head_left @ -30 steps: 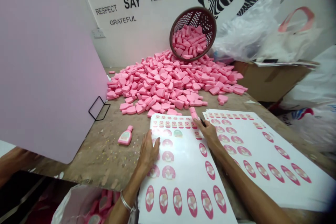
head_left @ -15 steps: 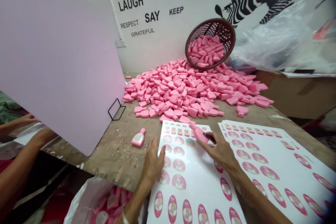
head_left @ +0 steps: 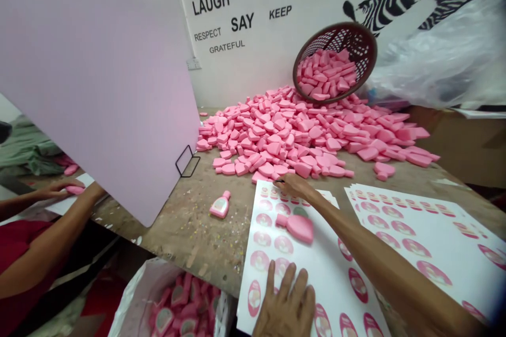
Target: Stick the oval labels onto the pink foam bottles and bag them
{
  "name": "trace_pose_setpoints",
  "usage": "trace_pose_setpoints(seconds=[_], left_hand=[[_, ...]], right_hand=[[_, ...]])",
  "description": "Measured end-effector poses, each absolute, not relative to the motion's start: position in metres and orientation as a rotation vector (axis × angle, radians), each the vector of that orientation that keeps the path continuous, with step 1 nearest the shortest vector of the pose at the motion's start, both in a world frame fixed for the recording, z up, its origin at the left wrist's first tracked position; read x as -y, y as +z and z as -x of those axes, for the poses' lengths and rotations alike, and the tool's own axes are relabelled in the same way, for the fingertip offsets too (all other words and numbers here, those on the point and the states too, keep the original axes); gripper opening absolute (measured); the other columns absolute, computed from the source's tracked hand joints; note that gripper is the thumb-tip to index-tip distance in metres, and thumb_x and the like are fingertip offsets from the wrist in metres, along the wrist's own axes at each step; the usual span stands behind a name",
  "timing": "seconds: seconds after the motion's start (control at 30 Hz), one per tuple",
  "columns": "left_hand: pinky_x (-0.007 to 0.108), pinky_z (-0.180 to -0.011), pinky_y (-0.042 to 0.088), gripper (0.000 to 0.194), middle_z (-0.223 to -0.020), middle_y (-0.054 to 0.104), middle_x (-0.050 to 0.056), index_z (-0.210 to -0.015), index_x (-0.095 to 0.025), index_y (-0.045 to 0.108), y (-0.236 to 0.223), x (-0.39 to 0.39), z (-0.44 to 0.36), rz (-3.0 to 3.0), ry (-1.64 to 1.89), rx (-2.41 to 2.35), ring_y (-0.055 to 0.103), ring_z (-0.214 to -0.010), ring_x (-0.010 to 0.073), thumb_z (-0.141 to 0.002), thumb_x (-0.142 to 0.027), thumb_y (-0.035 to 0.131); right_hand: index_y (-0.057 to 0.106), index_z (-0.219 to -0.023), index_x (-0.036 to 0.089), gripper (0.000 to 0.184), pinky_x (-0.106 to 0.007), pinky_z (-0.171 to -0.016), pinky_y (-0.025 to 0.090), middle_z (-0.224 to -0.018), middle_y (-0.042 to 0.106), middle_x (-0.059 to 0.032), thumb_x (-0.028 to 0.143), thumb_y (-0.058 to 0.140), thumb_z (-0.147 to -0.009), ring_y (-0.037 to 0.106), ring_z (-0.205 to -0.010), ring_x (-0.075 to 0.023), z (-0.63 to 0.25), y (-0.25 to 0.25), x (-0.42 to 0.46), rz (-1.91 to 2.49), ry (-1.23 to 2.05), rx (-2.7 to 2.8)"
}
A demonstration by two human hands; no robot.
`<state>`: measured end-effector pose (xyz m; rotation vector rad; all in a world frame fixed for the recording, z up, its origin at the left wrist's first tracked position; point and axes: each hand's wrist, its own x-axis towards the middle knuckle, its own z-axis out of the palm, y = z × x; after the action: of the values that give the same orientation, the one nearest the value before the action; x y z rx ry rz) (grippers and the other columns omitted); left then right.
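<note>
My left hand (head_left: 286, 300) lies flat with fingers spread on the lower part of a white sheet of pink stickers (head_left: 332, 279). Just above its fingertips, a plain pink bottle (head_left: 299, 228) rests on the same sheet. My right hand (head_left: 294, 185) reaches to the sheet's far edge, beside the heap of pink bottles (head_left: 276, 131). Its fingers are closed on a slim black tool (head_left: 279, 181), mostly hidden. To the left, a pink bottle with a label (head_left: 220, 206) lies on the table.
A tipped brown basket (head_left: 375, 58) spills bottles by the wall. More sticker sheets (head_left: 446, 237) lie at right. A white sack (head_left: 132, 295) below the table edge holds labelled bottles. A pale panel (head_left: 118, 89) leans at left; another person's hand (head_left: 59, 188) shows behind it.
The pink bottle that was at my right hand now lies on the sheet. My right hand has moved to the far edge; my left hand has slid nearer and onto the sheet.
</note>
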<state>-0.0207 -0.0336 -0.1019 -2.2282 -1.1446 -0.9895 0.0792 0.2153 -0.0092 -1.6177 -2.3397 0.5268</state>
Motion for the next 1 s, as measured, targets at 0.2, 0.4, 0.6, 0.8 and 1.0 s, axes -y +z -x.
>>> trace_pose_setpoints(seconds=[0.2, 0.4, 0.6, 0.8, 1.0], left_hand=[[0.056, -0.117, 0.0, 0.022, -0.12, 0.067, 0.008, -0.106, -0.017, 0.062, -0.108, 0.028, 0.032, 2.347, -0.864, 1.222, 0.06, -0.114, 0.0262, -0.089, -0.024, 0.051], [0.058, -0.116, 0.005, 0.018, -0.112, 0.071, 0.011, -0.101, -0.016, 0.063, -0.123, 0.031, 0.018, 2.226, -1.006, 1.378, 0.063, -0.111, 0.0279, -0.085, -0.019, 0.054], [0.061, -0.115, 0.01, 0.025, -0.113, 0.07, 0.014, -0.107, -0.016, 0.061, -0.132, 0.044, 0.008, 2.24, -1.074, 1.396, 0.062, -0.112, 0.0303, -0.083, -0.017, 0.056], [0.052, -0.111, 0.033, 0.058, -0.14, 0.049, 0.018, -0.14, -0.018, 0.039, -0.07, 0.02, 0.064, 2.525, -1.342, 1.832, 0.043, -0.133, 0.0297, -0.088, -0.037, 0.054], [0.044, -0.108, 0.036, 0.051, -0.139, 0.05, 0.02, -0.132, -0.01, 0.048, -0.04, -0.068, 0.089, 2.244, -1.649, 2.673, 0.046, -0.131, 0.0288, -0.091, -0.041, 0.042]], right_hand=[[0.059, -0.111, 0.015, 0.031, -0.038, -0.08, 0.053, -0.108, 0.063, -0.006, 0.039, 0.054, -0.092, 0.062, -0.091, -0.0169, -0.076, -0.022, -0.231, 1.724, 0.571, 2.577], [0.069, -0.082, 0.017, 0.03, -0.024, -0.065, 0.042, -0.086, 0.07, -0.0098, 0.042, 0.053, -0.088, 0.063, -0.078, -0.0175, -0.076, -0.032, -0.221, 1.631, 0.469, 2.588], [0.067, -0.076, 0.02, 0.026, -0.022, -0.056, 0.035, -0.076, 0.07, -0.0044, 0.044, 0.055, -0.081, 0.061, -0.068, -0.0164, -0.078, -0.027, -0.208, 1.615, 0.479, 2.458], [0.063, -0.107, 0.019, 0.047, -0.027, -0.061, 0.039, -0.087, 0.071, -0.009, 0.049, 0.031, -0.09, 0.063, -0.075, -0.0217, -0.166, -0.023, -0.159, 1.933, 0.312, 1.967], [0.068, -0.088, 0.022, 0.043, -0.029, -0.061, 0.044, -0.079, 0.073, -0.0062, 0.053, 0.039, -0.086, 0.066, -0.071, -0.0228, -0.212, -0.059, -0.096, 2.028, 0.482, 1.826]])
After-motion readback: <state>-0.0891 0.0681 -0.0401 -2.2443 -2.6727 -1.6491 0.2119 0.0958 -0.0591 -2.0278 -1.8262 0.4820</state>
